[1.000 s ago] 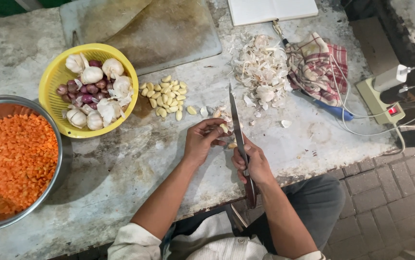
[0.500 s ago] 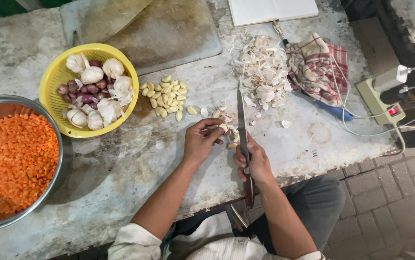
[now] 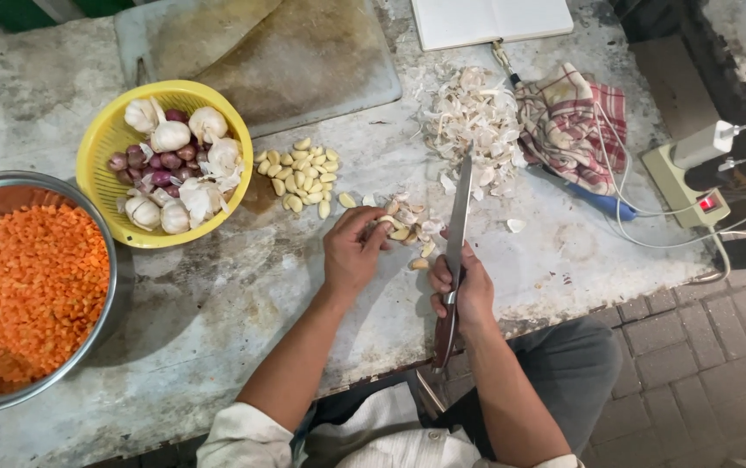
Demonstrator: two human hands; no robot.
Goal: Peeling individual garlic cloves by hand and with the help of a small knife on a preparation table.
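Right hand (image 3: 467, 290) closed around a long knife (image 3: 454, 251), blade pointing to 12 o'clock, wooden handle toward the body. Left hand (image 3: 351, 251) has fingers curled on a garlic clove (image 3: 393, 224) among loose unpeeled cloves (image 3: 412, 227) just beside the blade. Peeled cloves (image 3: 301, 173) lie at 11 o'clock, a yellow basket (image 3: 104, 152) of garlic bulbs and shallots at 10. Skin pile (image 3: 475, 121) at 12, checked cloth (image 3: 574, 121) and power strip (image 3: 681, 186) at 2. Metal bowl (image 3: 87, 334) of orange bits at 9. Worn grey stone counter (image 3: 217, 312); brick paving (image 3: 702, 347) below.
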